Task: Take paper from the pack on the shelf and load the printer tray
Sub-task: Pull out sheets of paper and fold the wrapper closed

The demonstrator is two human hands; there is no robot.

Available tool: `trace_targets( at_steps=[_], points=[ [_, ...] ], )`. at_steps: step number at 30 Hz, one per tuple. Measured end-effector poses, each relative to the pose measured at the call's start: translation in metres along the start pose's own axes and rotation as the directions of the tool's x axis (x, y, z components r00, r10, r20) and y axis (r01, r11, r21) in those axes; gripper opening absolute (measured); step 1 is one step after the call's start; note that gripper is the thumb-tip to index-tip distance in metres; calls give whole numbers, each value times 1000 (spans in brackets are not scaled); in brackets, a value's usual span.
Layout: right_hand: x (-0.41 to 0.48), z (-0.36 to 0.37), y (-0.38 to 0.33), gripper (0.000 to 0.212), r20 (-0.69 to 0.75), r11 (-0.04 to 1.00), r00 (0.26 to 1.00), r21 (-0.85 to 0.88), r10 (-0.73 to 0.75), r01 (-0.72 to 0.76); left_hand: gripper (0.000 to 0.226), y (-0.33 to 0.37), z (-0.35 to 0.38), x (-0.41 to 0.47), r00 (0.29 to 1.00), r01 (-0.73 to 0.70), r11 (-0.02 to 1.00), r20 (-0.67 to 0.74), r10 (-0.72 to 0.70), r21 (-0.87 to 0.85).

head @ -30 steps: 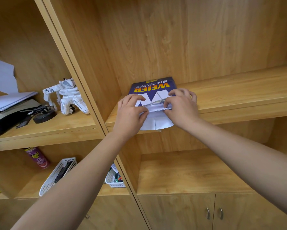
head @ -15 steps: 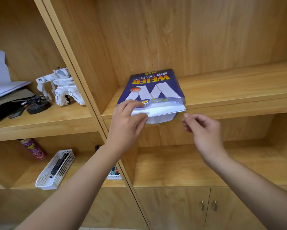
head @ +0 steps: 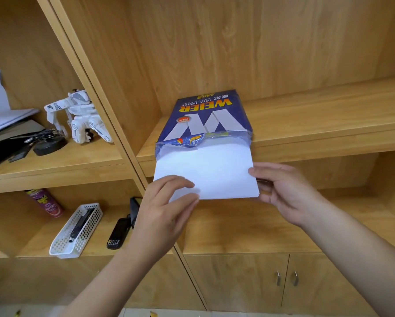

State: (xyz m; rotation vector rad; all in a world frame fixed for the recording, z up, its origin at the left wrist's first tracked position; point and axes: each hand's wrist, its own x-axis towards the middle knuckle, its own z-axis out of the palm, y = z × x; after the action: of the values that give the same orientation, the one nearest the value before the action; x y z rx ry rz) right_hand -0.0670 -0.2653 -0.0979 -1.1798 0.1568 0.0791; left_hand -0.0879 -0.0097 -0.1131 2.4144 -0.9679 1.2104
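Observation:
A blue WEIER copy-paper pack (head: 203, 115) lies flat on the wooden shelf (head: 317, 124), its torn open end facing me. A white stack of paper (head: 217, 170) sticks halfway out of that end, past the shelf's front edge. My left hand (head: 166, 209) pinches the stack's near left corner, thumb on top. My right hand (head: 285, 191) grips the stack's right edge, fingers under it. No printer is in view.
In the left bay stand a white toy robot (head: 77, 117), loose papers (head: 6, 120) and dark gadgets. Below lie a spray can (head: 45, 202), a white mesh basket (head: 77, 229) and a black phone (head: 118, 233). Cabinet doors with handles (head: 285, 277) sit at bottom right.
The paper stack has slid further out of the pack toward me. My right hand, free half a second ago, has come back and taken hold of the stack's right edge.

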Motion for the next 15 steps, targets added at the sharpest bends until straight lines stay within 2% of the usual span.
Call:
trace_targets(
  at_steps=[2, 4, 6, 8, 9, 10, 12, 13, 14, 15],
  points=[
    [-2, -3, 8, 27, 1, 1000, 1000, -9, -4, 4, 20, 1, -2, -7, 997, 67, 997, 45, -65, -40],
    [-4, -6, 15, 27, -9, 1000, 1000, 5, -6, 6, 22, 0, -9, -10, 974, 187, 972, 157, -165, -141],
    [-6, -10, 21, 28, -20, 999, 1000, 33, -2, 3, 31, -2, -20, -7, 921, 346, 907, 271, -279, -242],
    [-8, -13, 27, 27, -19, 999, 1000, 54, 5, -4, 34, -5, -29, 1, 856, 510, 807, 267, -442, -298],
    [-10, -15, 31, 27, -19, 998, 1000, 62, 9, -8, 31, -9, -32, 2, 804, 595, 733, 230, -548, -330],
    [-11, -16, 34, 25, -21, 998, 1000, 67, 14, -12, 28, -15, -32, 4, 715, 686, 612, 207, -668, -394],
    [-14, -18, 40, 22, -26, 998, 999, 65, 19, -17, 28, -26, -30, 4, 460, 795, 241, 293, -838, -557],
    [-16, -20, 44, 21, -28, 998, 999, 57, 21, -20, 30, -31, -28, 2, 365, 803, 82, 378, -851, -590],
    [-18, -22, 47, 22, -26, 998, 999, 50, 25, -24, 31, -35, -26, -2, 313, 801, -28, 459, -831, -598],
    [-19, -24, 50, 24, -24, 998, 999, 47, 31, -29, 33, -36, -24, -7, 291, 799, -100, 527, -799, -593]
  ],
)
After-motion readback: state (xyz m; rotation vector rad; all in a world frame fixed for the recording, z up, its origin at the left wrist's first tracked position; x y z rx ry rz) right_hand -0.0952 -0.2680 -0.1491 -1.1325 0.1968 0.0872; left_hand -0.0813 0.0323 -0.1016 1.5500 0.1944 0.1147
